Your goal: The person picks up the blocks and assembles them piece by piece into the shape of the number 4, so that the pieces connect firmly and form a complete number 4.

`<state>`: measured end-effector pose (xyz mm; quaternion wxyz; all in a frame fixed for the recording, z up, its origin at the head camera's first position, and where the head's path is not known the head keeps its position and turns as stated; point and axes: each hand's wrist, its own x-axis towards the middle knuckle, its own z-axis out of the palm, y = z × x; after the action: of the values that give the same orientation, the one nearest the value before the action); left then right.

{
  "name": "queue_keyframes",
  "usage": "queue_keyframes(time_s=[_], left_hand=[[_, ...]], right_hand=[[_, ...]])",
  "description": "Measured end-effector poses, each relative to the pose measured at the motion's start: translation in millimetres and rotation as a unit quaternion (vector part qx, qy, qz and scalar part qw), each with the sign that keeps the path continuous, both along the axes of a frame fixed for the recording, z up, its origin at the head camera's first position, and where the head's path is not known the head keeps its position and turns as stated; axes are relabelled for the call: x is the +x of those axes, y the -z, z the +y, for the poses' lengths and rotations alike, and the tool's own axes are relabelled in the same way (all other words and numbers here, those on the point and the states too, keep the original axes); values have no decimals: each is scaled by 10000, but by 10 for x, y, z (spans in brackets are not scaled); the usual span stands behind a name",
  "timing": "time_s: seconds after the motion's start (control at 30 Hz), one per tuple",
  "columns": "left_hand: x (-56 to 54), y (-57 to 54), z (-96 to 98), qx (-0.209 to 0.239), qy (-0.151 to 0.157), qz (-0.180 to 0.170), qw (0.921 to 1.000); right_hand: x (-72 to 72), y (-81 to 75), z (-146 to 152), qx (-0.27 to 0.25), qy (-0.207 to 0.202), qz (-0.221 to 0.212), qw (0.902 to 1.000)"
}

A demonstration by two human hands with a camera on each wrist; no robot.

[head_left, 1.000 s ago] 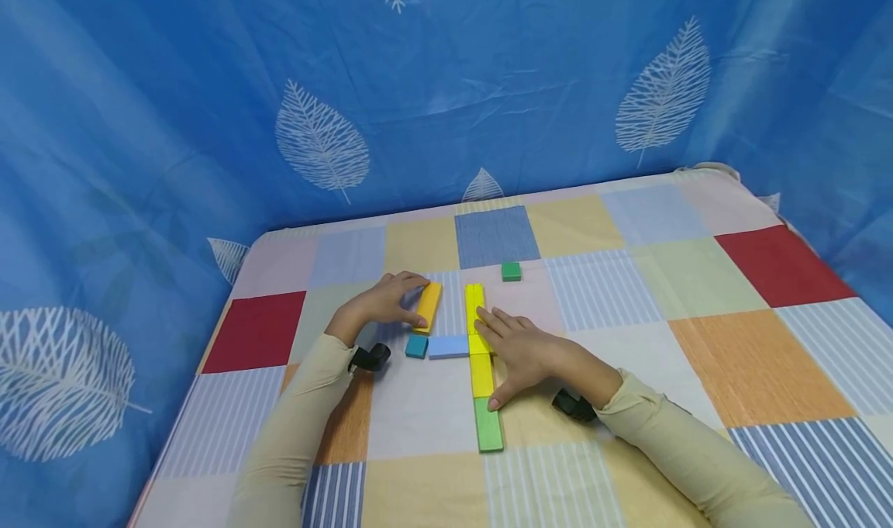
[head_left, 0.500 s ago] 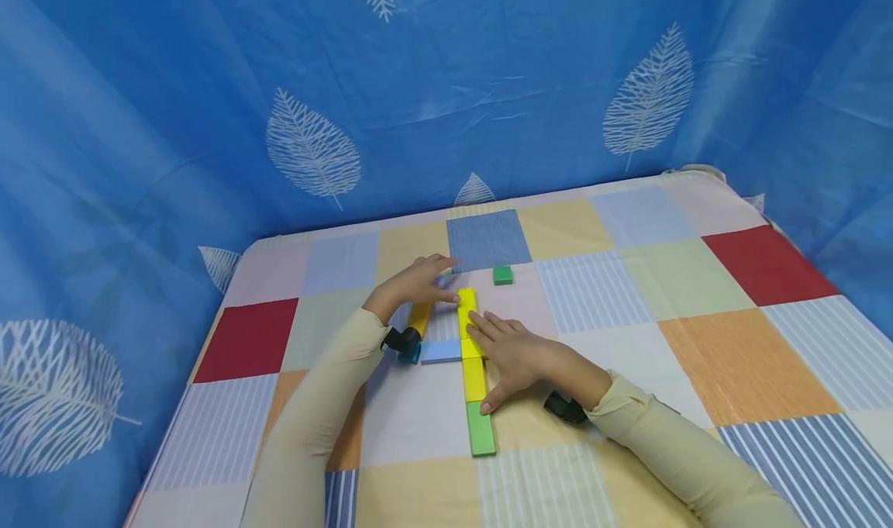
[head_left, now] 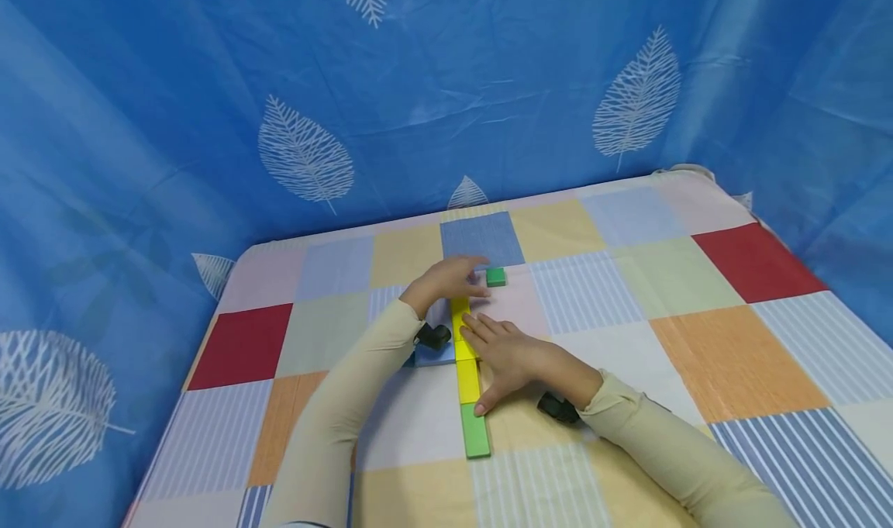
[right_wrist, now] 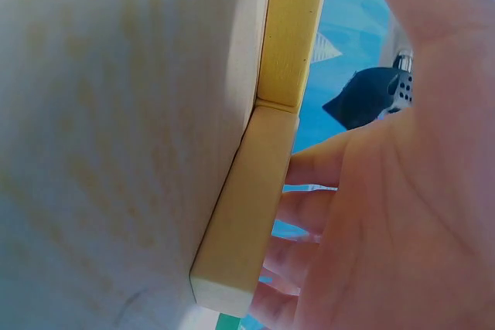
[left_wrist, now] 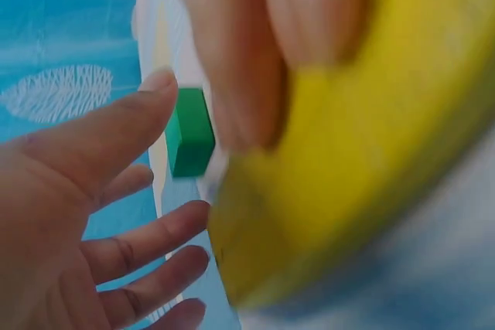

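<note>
A small green block lies at the far end of the layout. My left hand reaches over the top of the yellow column toward it, fingers spread and holding nothing. In the left wrist view, the thumb and fingertips are beside this green block. My right hand rests with extended fingers along the right side of the yellow blocks, its thumb at the light green block at the near end. The right wrist view shows its fingers against the side of a yellow block.
A light blue block adjoins the column on the left, partly under the left wrist camera. The orange block is hidden behind the left arm. A patchwork cloth covers the table; a blue leaf-patterned curtain hangs behind.
My left hand has moved right, away from the orange block and across the yellow column toward the small green block. My right hand has kept its place at the yellow blocks.
</note>
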<state>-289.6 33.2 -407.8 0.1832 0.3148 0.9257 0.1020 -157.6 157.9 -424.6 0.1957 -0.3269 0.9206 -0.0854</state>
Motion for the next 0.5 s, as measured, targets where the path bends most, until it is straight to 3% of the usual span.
queue_keyframes(time_s=[0.5], left_hand=[[42, 33, 301, -193, 18, 495, 9986]], right_hand=[[15, -3, 7, 329, -101, 301, 9990]])
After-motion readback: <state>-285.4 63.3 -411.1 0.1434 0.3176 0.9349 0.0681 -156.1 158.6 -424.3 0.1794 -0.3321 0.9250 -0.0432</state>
